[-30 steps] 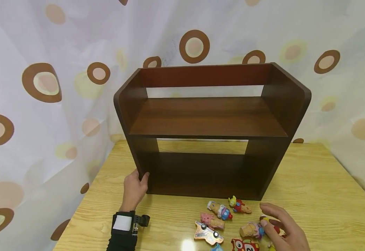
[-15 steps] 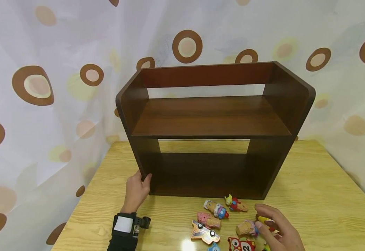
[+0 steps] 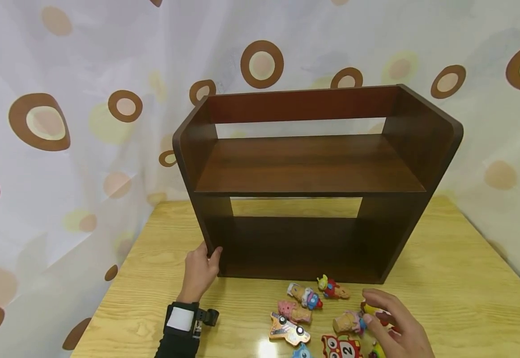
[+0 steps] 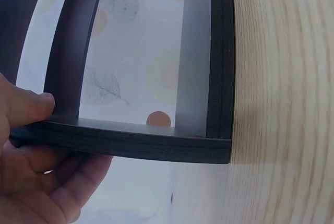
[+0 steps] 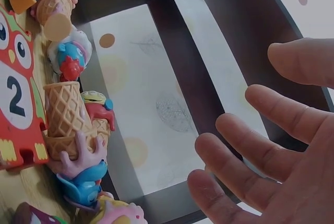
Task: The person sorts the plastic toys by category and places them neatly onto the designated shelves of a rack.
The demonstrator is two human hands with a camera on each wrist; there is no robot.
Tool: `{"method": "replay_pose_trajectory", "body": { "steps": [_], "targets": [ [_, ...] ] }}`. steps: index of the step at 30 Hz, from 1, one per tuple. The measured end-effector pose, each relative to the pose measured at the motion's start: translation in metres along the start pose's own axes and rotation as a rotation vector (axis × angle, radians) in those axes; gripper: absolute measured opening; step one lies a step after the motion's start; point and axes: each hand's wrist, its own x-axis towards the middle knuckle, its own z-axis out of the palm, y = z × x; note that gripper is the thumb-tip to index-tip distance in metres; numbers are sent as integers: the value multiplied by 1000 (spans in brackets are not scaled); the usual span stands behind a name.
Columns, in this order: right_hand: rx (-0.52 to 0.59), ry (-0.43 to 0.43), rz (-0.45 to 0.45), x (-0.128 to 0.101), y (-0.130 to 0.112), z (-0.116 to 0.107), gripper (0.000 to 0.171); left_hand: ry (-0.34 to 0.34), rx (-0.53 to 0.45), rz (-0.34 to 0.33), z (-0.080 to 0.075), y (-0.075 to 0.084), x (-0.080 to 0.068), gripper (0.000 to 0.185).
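Note:
A dark brown two-level wooden shelf (image 3: 304, 169) stands on a light wooden table (image 3: 457, 278). My left hand (image 3: 205, 264) grips the bottom front corner of its left side panel (image 4: 130, 143), thumb on one face and fingers on the other. My right hand (image 3: 387, 318) hovers open, fingers spread (image 5: 250, 145), just above a cluster of small toys in front of the shelf. Under it lie ice-cream-cone figures (image 3: 348, 322) (image 5: 65, 109); I cannot tell whether it touches them. Both shelf levels hold nothing.
More cone figures (image 3: 304, 296), a toy car (image 3: 287, 330) and a red owl piece marked 2 (image 3: 342, 348) lie near the table's front edge. A white curtain with brown circles (image 3: 63, 124) hangs behind and to the left of the table.
The shelf's left end and my left hand on it have shifted slightly to the right. My right hand has stayed over the toys, a little lower in view.

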Motion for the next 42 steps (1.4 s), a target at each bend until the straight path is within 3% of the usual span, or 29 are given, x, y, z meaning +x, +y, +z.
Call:
{"method": "replay_pose_trajectory", "body": {
  "steps": [5, 9, 12, 16, 21, 25, 30, 34, 36, 39, 42],
  "targets": [
    [-16, -88, 86, 1, -1, -3, 36, 17, -15, -26, 2, -3, -4, 10],
    [-42, -131, 113, 3, -3, -6, 39, 83, -52, -67, 7, -7, -7, 12],
    [-61, -104, 45, 2, -4, -4, 36, 118, -120, -112, 13, -11, -9, 17],
    [-130, -125, -71, 0, -5, 5, 33, 100, -247, -180, 19, -12, -13, 29],
    [-223, -349, -190, 2, -8, 16, 34, 59, -385, -310, 23, -13, -17, 40],
    [-188, -477, -301, 2, -8, 28, 35, 32, -491, -385, 24, -15, -20, 44],
    [-111, -581, -462, -1, 0, 49, 36, 28, -574, -406, 22, -13, -19, 45],
    [-161, -564, -675, 0, 14, 65, 41, 47, -573, -405, 25, -17, -18, 45],
    [-209, -556, -727, 1, 19, 70, 45, 51, -570, -410, 25, -15, -17, 44],
    [-267, -567, -742, 1, 22, 74, 52, 51, -578, -409, 24, -12, -16, 44],
    [-301, -598, -696, 0, 21, 74, 55, 53, -584, -412, 23, -9, -16, 43]
  ]
}}
